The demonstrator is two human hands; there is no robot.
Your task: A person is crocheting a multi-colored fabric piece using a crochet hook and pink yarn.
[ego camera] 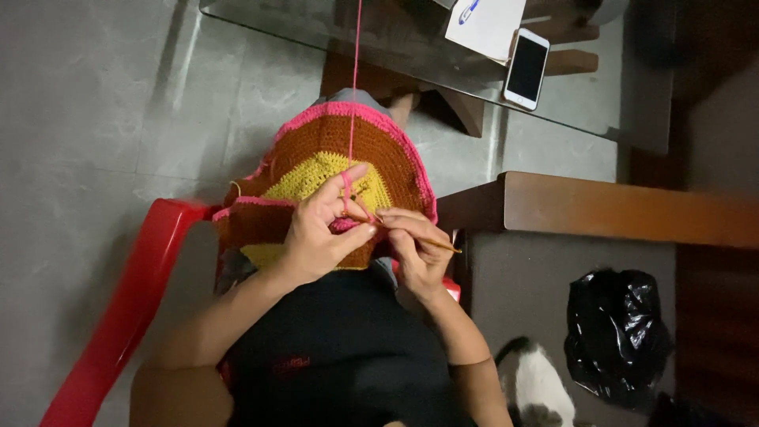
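Black plastic bag (617, 336) bulges, contents hidden; right hand (415, 245) grips crochet hook (427, 239).

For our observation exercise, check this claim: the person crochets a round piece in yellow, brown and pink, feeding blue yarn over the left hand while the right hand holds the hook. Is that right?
Not quite. The yarn running over the left hand is pink, not blue, as the head view shows. The rest holds: the round crochet piece is yellow, brown and pink, and the right hand holds the hook.
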